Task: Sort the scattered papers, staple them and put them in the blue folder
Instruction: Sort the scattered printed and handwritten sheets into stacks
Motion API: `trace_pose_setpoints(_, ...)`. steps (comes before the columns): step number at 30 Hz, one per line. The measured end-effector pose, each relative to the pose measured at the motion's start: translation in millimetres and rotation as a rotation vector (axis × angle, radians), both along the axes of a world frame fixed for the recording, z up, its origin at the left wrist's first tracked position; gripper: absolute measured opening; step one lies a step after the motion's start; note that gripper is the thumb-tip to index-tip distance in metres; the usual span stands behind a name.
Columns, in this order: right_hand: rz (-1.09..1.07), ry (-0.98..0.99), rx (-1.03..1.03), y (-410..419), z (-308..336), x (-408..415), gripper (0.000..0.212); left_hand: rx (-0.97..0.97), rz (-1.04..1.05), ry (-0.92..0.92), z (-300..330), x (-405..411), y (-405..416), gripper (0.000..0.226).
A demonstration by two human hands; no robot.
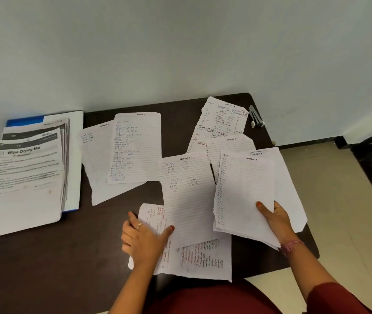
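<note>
Lined papers (186, 196) under both hands (143, 241), dark table (44, 268), stapler (256, 116).

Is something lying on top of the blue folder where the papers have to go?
Yes. A stack of printed sheets lies on the blue folder, covering nearly all of it. Only its far-left corner and near edge show.

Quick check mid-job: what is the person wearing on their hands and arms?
The left hand has a ring on one finger and orange-red nail polish. The right hand also has a ring and the same polish, with a pink thread band at the wrist. A dark red sleeve covers the right upper arm.
</note>
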State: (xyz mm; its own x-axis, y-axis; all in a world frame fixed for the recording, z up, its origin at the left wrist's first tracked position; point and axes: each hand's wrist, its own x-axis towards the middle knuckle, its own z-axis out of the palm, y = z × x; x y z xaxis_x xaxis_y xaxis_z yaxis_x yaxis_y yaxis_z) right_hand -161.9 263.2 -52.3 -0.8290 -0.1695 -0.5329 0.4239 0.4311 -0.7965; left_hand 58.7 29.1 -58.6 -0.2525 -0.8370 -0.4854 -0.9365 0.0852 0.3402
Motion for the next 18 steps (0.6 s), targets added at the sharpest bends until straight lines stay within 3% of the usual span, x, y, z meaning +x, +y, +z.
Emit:
trace_pose_setpoints(5,0.009,0.023,0.034,-4.0,1.5,3.4,0.037,0.06,0.048,0.042,7.7,18.1,-7.1,0.133)
trace_pose_setpoints(7,0.023,0.027,0.042,-7.9,2.5,6.4,0.038,0.091,0.08,0.062,13.9,26.4,-15.8,0.113)
trace_pose_setpoints(10,0.04,0.042,0.038,-16.0,5.4,9.8,0.038,0.159,0.108,0.158,23.9,46.2,-40.2,0.065)
trace_pose_setpoints(12,0.055,0.049,0.025,-23.0,7.1,12.4,0.038,0.232,0.032,0.088,31.7,61.7,-54.9,0.047)
trace_pose_setpoints(15,0.083,0.045,0.009,-33.3,5.5,18.0,0.039,0.388,-0.098,-0.161,40.3,77.8,-56.1,0.065)
trace_pose_setpoints(18,0.109,0.032,0.014,-42.8,2.7,25.9,0.039,0.4,-0.116,-0.178,41.8,78.6,-38.1,0.09)
